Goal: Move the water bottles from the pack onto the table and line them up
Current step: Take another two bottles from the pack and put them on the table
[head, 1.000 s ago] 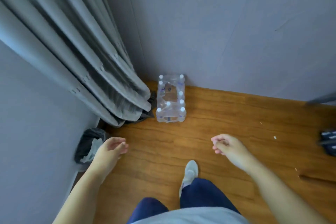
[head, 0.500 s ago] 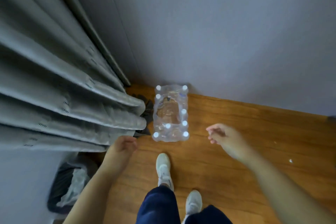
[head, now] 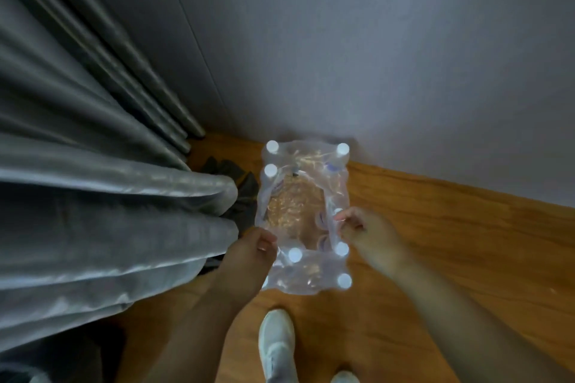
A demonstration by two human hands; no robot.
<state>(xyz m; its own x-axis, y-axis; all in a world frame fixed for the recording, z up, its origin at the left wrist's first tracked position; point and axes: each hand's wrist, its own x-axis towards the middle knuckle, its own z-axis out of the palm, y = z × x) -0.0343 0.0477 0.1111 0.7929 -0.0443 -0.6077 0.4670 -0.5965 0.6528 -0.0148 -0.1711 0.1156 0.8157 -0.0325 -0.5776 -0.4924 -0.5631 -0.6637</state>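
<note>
A clear shrink-wrapped pack of water bottles (head: 303,214) stands on the wooden floor against the wall, its wrap torn open on top. Several white-capped bottles (head: 343,149) remain along its edges, and the middle is empty. My left hand (head: 249,255) curls its fingers onto the pack's left edge near the front. My right hand (head: 367,232) pinches the top of a bottle (head: 337,212) on the pack's right side. No table is in view.
A heavy grey curtain (head: 109,211) hangs close on the left, brushing my left hand. The grey wall (head: 373,56) is right behind the pack. Dark cloth (head: 239,183) lies between curtain and pack. My white shoes (head: 277,348) stand just before the pack.
I have stepped up to the pack and bent over it. Both hands have moved from the air in front of me down onto its two sides.
</note>
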